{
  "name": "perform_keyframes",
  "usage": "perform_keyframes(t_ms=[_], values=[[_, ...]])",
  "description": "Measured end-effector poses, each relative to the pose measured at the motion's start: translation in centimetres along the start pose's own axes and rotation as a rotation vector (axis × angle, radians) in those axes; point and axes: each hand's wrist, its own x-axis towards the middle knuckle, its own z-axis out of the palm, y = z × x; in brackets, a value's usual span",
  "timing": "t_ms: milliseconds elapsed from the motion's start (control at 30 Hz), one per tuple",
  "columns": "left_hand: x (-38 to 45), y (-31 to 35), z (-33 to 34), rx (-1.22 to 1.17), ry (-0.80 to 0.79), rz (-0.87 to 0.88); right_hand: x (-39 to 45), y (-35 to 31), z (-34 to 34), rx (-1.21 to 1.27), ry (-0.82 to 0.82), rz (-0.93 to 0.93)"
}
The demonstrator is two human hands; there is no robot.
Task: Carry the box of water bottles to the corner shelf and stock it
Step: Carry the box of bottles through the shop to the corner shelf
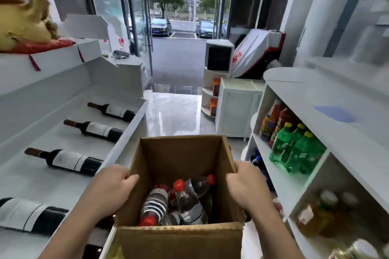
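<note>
Both hands, left hand [109, 187] and right hand [246, 187], clamp fingers over opposite rims of the open box [181, 235], water bottles [179, 200] inside. The corner shelf [212, 90], probably the rounded white unit, lies straight ahead, well apart.

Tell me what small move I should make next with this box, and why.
Probably keep walking forward toward the white corner shelf ahead on the right. Both the left hand and right hand grip the cardboard box, the water bottles remain inside, and the floor between looks open.
</note>
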Motion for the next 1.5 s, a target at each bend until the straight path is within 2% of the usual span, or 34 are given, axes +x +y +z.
perform_keyframes(t_ms=[200,333,700,1033,1300,1500], values=[[15.5,-0.2,2.9,-0.001,-0.002,-0.046,16.0,-3.3,2.5,0.001,-0.017,-0.015],[29.8,0.0,5.2,-0.029,-0.046,-0.009,28.9,-6.2,4.4,0.018,0.013,0.036],[60.9,4.0,9.5,0.01,-0.038,0.07,57.2,-12.1,4.2,0.008,0.097,0.054],[87.5,7.1,14.0,0.078,0.058,-0.026,88.1,-17.6,5.1,0.007,-0.021,-0.063],[108.6,6.0,15.8,0.036,0.03,-0.139,109.0,-23.9,8.9,-0.043,-0.074,-0.097],[127.1,2.9,17.1,-0.013,-0.039,-0.114,124.3,-30.4,13.1,-0.028,-0.073,-0.027]])
